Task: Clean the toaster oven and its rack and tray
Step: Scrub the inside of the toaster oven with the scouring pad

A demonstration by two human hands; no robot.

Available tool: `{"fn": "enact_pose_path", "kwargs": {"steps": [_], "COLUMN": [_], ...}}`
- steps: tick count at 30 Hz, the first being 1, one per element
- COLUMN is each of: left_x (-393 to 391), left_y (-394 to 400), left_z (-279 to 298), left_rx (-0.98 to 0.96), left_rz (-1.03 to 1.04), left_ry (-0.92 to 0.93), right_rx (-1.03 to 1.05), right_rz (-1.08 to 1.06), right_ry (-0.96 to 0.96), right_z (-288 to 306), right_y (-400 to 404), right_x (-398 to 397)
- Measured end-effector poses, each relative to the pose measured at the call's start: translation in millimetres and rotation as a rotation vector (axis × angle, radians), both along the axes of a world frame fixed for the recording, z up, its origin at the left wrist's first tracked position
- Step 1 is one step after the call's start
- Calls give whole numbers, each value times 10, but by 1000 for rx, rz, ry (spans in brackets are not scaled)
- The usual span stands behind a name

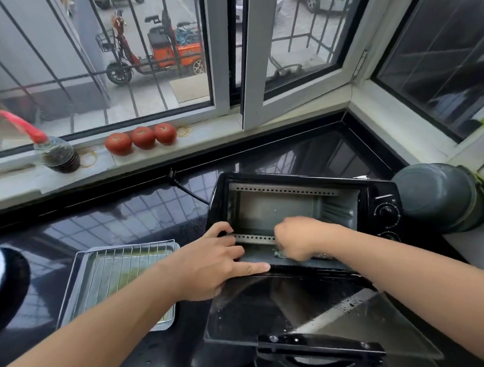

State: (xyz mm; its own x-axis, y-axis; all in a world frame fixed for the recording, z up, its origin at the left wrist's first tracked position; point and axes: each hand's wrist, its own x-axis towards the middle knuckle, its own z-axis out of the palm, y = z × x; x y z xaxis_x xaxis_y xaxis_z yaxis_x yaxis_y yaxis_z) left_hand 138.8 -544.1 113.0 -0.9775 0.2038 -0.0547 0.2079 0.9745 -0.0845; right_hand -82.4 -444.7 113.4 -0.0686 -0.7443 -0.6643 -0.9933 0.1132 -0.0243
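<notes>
From the head camera we see the toaster oven [301, 208] sitting on the dark glossy countertop [111, 226] with its glass door [297, 306] dropped fully open toward us. Our left hand [219, 261] lies flat on the oven's front left edge, fingers straight, the index finger stretched along the door hinge line. Our right hand [298, 240] reaches into the mouth of the oven, fingers curled around a scouring pad [279, 253] pressed to the oven floor; the pad is mostly hidden under the hand. Just left of the oven, the wire rack [119, 269] rests on top of the tray [169, 323], both on the countertop. On the windowsill [210, 131] stand three tomatoes [141, 138] and a dark bottle [57, 153] with a red spout. A grey pot [440, 198] sits right of the oven.
</notes>
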Motion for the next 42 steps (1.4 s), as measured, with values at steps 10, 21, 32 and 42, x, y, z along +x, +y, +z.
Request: {"fn": "enact_pose_path", "kwargs": {"steps": [10,21,32,42], "left_x": [-33,-45,-25,-1], "left_y": [-34,-62,-47,-8], "left_z": [0,-9,-37,-23], "left_rx": [13,25,42,-4], "left_rz": [-14,-1,-3,-27], "left_ry": [-17,-44,-63,-34], "right_rx": [-211,-322,-572,-314], "right_rz": [-613,-494,18,310], "right_ry": [-509,-484,-237,-35], "right_z": [-256,-427,-555,-409], "right_y": [-226,-276,-193,-342], "right_x": [110,-29,-97,24]}}
